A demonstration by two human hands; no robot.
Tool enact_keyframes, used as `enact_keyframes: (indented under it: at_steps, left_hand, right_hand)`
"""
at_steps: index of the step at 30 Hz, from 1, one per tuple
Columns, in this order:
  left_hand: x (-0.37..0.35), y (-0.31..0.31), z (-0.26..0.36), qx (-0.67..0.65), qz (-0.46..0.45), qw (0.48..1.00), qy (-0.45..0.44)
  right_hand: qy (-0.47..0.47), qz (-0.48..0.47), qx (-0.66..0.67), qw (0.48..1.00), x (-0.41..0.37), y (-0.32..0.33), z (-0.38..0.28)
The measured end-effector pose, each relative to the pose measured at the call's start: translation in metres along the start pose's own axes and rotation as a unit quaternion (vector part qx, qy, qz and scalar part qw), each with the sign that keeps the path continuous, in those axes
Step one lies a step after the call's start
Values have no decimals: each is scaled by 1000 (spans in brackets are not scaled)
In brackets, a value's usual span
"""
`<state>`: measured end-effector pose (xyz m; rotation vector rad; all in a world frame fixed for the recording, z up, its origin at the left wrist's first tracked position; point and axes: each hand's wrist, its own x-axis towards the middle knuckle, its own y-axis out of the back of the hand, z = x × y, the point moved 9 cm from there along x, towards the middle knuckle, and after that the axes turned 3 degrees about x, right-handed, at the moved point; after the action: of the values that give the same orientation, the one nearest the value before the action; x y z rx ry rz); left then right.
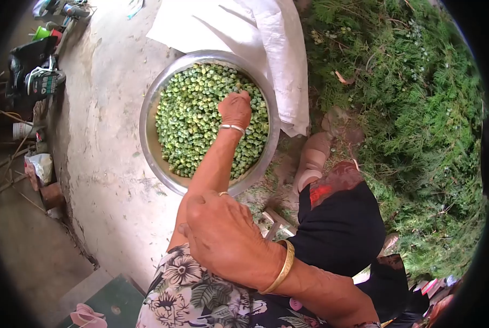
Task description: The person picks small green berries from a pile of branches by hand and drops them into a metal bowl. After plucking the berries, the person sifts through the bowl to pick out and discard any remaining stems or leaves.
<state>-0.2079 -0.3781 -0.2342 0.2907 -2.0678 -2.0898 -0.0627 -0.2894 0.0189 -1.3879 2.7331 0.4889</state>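
Note:
A wide metal basin (146,126) on the ground holds a heap of small green cones (201,120). My left hand (235,109), with a silver bangle at the wrist, reaches into the basin, its fingers curled down against the cones near the upper right of the heap. Closer to the camera, my right hand (228,235) crosses over my left forearm from the right. It wears a ring and a gold bangle (281,268), and its fingers are bent under, hidden by the back of the hand; what they hold, if anything, I cannot tell.
A white sack (283,65) lies against the basin's far right rim. Cut evergreen branches (408,126) pile up on the right, beside my sandaled foot (313,158). Clutter, including a dark bag (31,60) and a white bag (40,167), lines the left edge of the concrete.

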Motion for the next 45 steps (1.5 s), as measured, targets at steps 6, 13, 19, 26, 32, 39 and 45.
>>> enact_keyframes:
  at_steps: [6,13,19,26,32,39,45]
  left_hand:
    - [-31,-6,-37,-58,37,997,42]
    - [-111,1,-94,-239,36,959,146]
    - [-175,25,-115,-627,-20,688,365]
    - [-187,126,-66,-785,-63,546,285]
    - [-188,153,-69,-857,-23,463,223]
    - [-204,115,-97,-880,61,332,335]
    - [-226,79,-81,-660,-48,660,356]
  right_hand:
    - [29,-8,12,999,-1,-4,-7]
    - [10,-53,-48,997,-3,-17,-7]
    - [-4,-67,-153,986,0,-20,1]
    - [-40,53,-148,987,11,-4,14]
    - [4,94,-100,991,16,6,3]
    - [46,129,-159,978,22,-17,1]
    - [56,19,-291,955,19,-44,-3]
